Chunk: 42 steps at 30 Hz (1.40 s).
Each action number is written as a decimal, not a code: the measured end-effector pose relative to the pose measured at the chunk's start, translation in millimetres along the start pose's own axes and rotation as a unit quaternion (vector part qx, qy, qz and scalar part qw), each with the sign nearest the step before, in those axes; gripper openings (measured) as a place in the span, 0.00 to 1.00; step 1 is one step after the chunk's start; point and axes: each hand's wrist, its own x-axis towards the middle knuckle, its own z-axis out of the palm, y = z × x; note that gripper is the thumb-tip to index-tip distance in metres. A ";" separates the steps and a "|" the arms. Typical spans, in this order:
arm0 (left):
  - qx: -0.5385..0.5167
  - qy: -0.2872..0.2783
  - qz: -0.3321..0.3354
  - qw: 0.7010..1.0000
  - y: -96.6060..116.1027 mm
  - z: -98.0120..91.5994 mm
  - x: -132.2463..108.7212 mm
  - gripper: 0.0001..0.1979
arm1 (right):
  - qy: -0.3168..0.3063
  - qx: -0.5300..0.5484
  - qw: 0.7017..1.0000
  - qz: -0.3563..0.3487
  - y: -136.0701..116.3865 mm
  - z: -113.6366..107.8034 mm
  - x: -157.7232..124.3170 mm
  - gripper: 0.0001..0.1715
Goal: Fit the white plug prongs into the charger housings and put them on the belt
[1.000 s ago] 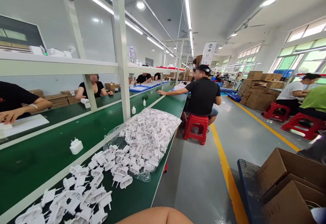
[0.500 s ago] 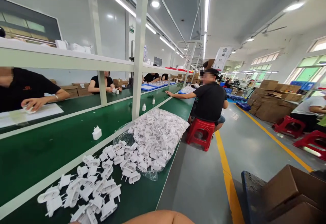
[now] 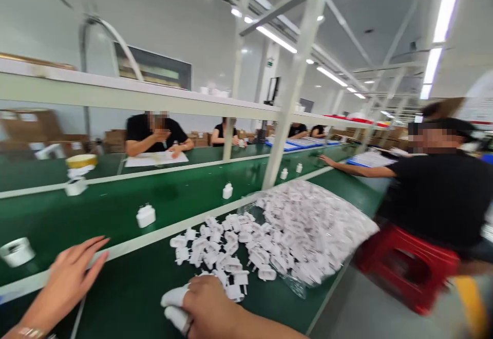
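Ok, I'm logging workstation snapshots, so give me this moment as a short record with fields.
Left hand: fingers extended, at the pale strip edging the green belt; no held item visible
Nearest left hand: white hollow housing
Right hand: white covers on two fingers, at the loose plug parts; grip unclear
Beside the pile: clear bag full of white parts
On belt: spaced white plug units, prongs up on the nearest
Right side: seated person on red stool, arm outstretched
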 end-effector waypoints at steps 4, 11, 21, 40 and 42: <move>0.024 -0.021 -0.059 0.998 -4.6 -10.4 -7.4 0.25 | 0.044 0.017 0.999 -0.002 6.8 17.5 -11.7 0.16; 0.031 -0.021 -0.089 0.995 -6.9 -3.8 -8.1 0.25 | 0.088 0.026 0.994 0.053 18.4 6.9 -17.0 0.07; 0.037 0.005 -0.072 0.997 -25.1 -0.8 -7.8 0.26 | -0.031 -0.093 0.957 0.272 60.6 -43.2 -10.2 0.16; 0.091 -0.179 -0.142 0.969 -21.3 3.1 39.1 0.26 | -0.103 0.269 0.954 0.079 38.7 -9.6 -30.0 0.22; 0.106 -0.218 -0.149 0.958 -32.3 2.6 58.8 0.28 | -0.031 0.423 0.898 0.119 43.1 -15.5 -27.4 0.22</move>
